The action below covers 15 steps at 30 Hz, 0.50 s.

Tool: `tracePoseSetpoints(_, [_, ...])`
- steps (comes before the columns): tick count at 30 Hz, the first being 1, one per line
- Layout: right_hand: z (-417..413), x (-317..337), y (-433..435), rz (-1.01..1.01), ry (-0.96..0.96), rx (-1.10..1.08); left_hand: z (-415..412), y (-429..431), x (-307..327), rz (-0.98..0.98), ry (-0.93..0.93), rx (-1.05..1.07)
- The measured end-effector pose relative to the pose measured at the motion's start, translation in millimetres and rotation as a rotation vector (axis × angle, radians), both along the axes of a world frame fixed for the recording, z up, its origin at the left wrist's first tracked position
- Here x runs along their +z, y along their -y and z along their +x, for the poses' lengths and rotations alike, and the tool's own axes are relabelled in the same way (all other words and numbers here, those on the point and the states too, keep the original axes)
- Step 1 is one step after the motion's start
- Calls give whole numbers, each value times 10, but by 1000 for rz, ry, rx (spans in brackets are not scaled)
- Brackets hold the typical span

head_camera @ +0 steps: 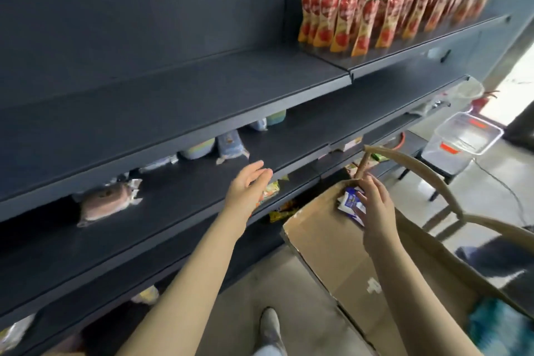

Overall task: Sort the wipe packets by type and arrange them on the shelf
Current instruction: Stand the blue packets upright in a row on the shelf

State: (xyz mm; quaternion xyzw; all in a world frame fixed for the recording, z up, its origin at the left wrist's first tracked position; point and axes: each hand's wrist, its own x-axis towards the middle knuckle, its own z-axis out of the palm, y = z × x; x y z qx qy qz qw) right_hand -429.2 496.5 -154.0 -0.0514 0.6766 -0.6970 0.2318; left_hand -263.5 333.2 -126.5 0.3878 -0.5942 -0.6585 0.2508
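My right hand (pixel 375 205) reaches into a cardboard box (pixel 326 243) and grips a blue-and-white wipe packet (pixel 350 202) at the box's top edge. My left hand (pixel 250 185) hovers open over the front edge of the dark middle shelf (pixel 179 196), holding nothing. On that shelf lie a pink wipe packet (pixel 105 202) at the left, a silvery-blue packet (pixel 160 164) farther back, a blue packet (pixel 229 146) and pale round tubs (pixel 199 149) behind it.
Red sauce pouches (pixel 384 11) stand in rows on the upper right shelf. Yellow packets (pixel 271 191) lie on the shelf below my left hand. The box sits on a wooden chair (pixel 427 179). A clear plastic tub (pixel 465 141) stands at the right.
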Motion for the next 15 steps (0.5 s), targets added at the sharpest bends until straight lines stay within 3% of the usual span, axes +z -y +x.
tracePoseSetpoints(15, [-1332, -1596, -596, 279, 322, -306, -1665, -29, -1610, 242, 436, -310])
